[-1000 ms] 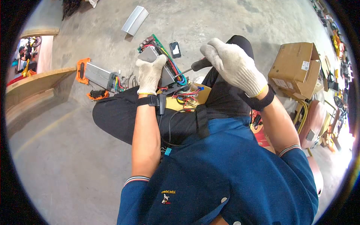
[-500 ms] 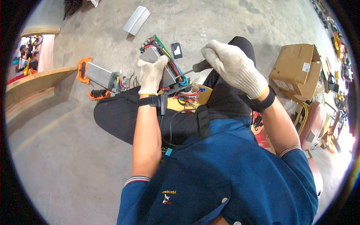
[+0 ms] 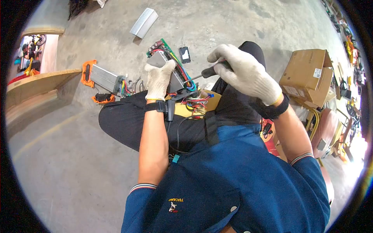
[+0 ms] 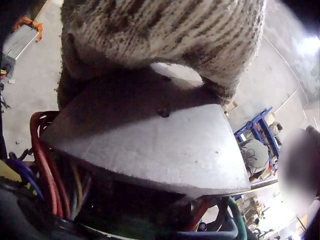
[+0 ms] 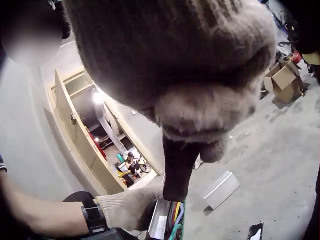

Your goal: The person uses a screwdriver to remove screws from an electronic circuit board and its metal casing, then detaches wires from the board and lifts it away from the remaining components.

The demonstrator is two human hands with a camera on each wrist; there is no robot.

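My gloved left hand (image 3: 158,81) grips a circuit board unit with a grey metal plate (image 3: 157,59). In the left wrist view the plate (image 4: 170,150) fills the middle, with the glove over its far edge. Thick coloured wires (image 3: 191,84) loop out at its near right corner. My gloved right hand (image 3: 248,75) holds a screwdriver (image 3: 210,72) by its dark handle, thumb and fingers around it. The shaft slants down to the left, its tip at the plate's right edge by the wires. From the right wrist, the handle (image 5: 179,167) points down at the unit.
A silver metal cover (image 3: 144,23) and a small black rectangular piece (image 3: 185,54) lie on the concrete floor ahead. To the left sits a finned aluminium controller (image 3: 104,77) with orange ends. A cardboard box (image 3: 303,72) stands at right. Loose wires (image 3: 196,101) lie between the legs.
My right hand's fingers have spread and shifted around the screwdriver handle, showing more of it. The tip stays by the wires, and the left hand keeps its hold.
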